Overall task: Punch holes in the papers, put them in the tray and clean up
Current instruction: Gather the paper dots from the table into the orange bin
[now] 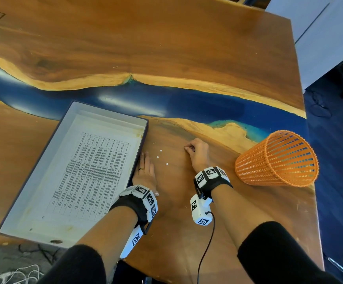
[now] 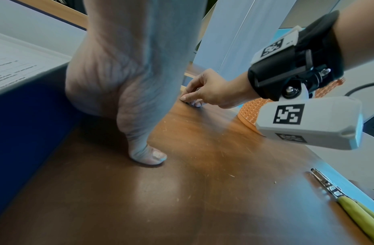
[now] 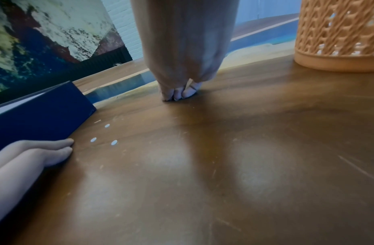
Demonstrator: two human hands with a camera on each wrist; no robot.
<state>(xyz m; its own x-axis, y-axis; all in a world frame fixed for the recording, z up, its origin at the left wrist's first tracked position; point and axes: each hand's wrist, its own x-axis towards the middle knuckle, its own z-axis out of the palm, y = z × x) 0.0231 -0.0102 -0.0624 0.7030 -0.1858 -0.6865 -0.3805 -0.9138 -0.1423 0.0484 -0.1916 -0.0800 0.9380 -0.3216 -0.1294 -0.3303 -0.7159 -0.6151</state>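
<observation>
From the head view we judge the task well along: the printed paper [image 1: 92, 175] already lies in the tray [image 1: 33, 173], and what seems left is the clean-up. Three white paper dots [image 1: 161, 150] lie on the table [image 1: 166, 48] between our hands, and the orange basket [image 1: 277, 158] stands near our right. Our left hand [image 1: 146, 173] lies flat, fingers straight, touching the tray's side. Our right hand [image 1: 197, 154] has its fingertips bunched on the wood, apparently pinching up a dot, though none shows there. No punch is in sight.

The left wrist view shows our right hand's fingers [image 2: 187, 97] pressed together at the table; whatever they hold is too small to tell. At the table's edge lies a tool with green handles [image 2: 353, 213], cut off by the frame.

The right wrist view shows the three dots beside the tray wall [image 3: 39, 106], and our pinched fingertips [image 3: 177, 94] hide anything beneath them.
</observation>
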